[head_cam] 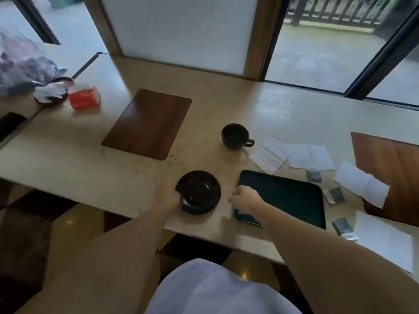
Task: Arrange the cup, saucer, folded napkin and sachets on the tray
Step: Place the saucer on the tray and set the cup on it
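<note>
left hand [169, 197] grips the left rim of the saucer [199, 192] near the worktop's front edge; right hand [246, 198], fingers curled closed, rests on the near-left corner of the tray [292, 198], grip unclear. saucer placement appears in hand: next, lift it onto the tray, then the cup [234, 135], behind.

Pale stone worktop [226, 105] under flat daylight. Frosted panel [179, 30] in a wood frame behind; glass doors [322, 53] right, onto wet paving (dark railing beyond). Polished dark-and-tan floor [34, 234] below.
</note>
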